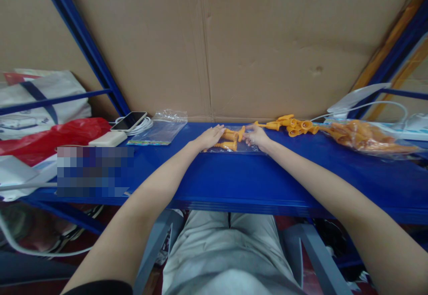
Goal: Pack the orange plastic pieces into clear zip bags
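Pixelated patch (94,171) hides shelf stuff at left; orange pegs (230,139) too small to tell grip.

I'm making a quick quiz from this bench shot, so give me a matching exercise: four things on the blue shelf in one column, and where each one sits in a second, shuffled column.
Things:
1. phone
2. empty clear bags
3. loose orange plastic pieces
4. full bag of orange pieces

Places:
A. far right of the shelf
B. just right of the right hand
C. on a white cable, left side
D. between the phone and the left hand

Pairs: 1-C, 2-D, 3-B, 4-A
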A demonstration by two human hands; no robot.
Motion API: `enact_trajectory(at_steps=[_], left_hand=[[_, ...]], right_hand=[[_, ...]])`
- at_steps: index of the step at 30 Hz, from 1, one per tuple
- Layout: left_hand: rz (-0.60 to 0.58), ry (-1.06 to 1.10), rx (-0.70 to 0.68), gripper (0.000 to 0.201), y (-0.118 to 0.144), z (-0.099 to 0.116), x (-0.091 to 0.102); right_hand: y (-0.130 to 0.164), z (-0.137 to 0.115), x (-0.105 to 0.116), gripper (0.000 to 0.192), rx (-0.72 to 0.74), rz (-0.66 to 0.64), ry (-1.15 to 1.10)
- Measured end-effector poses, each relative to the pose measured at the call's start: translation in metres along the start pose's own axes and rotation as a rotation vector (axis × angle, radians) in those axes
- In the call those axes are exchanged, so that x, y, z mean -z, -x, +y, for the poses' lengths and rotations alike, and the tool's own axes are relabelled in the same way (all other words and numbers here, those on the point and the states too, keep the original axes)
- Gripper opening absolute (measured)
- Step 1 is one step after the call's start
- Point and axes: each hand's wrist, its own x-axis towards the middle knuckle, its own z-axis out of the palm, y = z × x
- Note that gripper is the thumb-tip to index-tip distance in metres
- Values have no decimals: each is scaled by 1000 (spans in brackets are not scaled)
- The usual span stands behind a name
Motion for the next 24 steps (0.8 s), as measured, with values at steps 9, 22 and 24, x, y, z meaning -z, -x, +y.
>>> enact_trajectory(at_steps=[9,22,24], left_hand=[[6,-37,-30,35,4,5,8],[18,-66,-148,11,10,27,10],[2,-58,-159,13,10,29,9]], right_hand=[[-2,4,3,50,68,-95,34],[6,-2,1,22,99,-206,152],[10,-5,1,21,80,-272,152]])
